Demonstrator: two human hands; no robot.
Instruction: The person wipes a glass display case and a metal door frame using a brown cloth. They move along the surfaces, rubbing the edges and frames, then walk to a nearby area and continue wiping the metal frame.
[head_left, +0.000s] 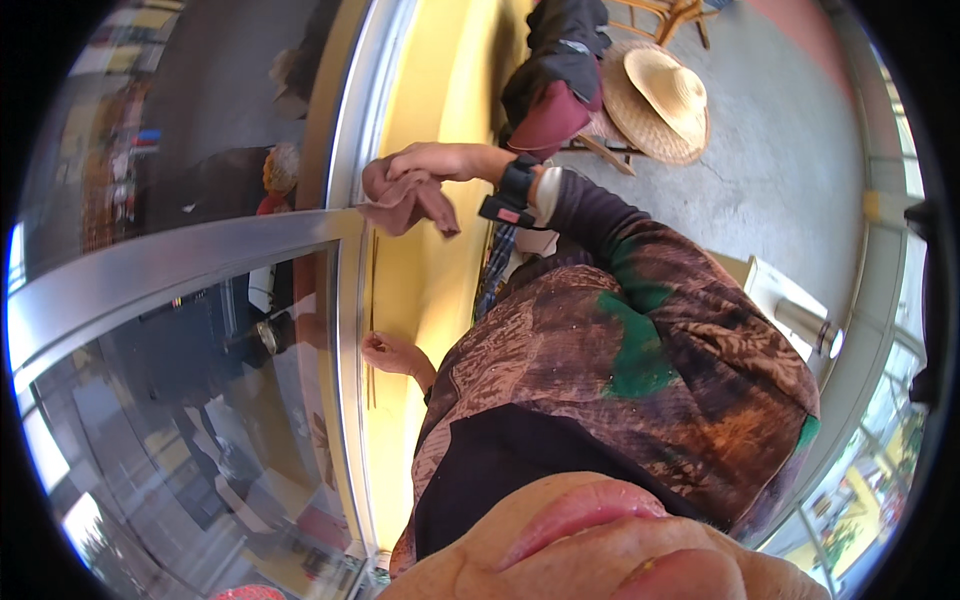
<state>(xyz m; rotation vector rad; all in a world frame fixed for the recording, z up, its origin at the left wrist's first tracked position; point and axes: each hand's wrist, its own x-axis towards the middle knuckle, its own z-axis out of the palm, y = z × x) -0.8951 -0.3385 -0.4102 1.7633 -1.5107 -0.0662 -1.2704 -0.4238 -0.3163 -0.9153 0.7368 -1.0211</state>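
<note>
My right hand (435, 161), with a black strap and a small box at its wrist, grips a crumpled brownish-mauve cloth (409, 199). The cloth touches or overlaps the metal window frame (225, 236) near where its bars meet, and a loose end hangs free. Lower in the view, my left hand (394, 354) is beside the upright frame, over the yellow surface (401, 292). Its fingers are curled; whether anything lies within them cannot be told. The glass pane (187, 405) to the left shows blurred reflections.
Dark and maroon clothing (555, 97) is at the top, beside a woven straw hat (667, 105). A wooden chair (667, 15) stands beyond on the grey floor (780, 142). A white piece of furniture (780, 289) with a metal cylinder (806, 326) is at right.
</note>
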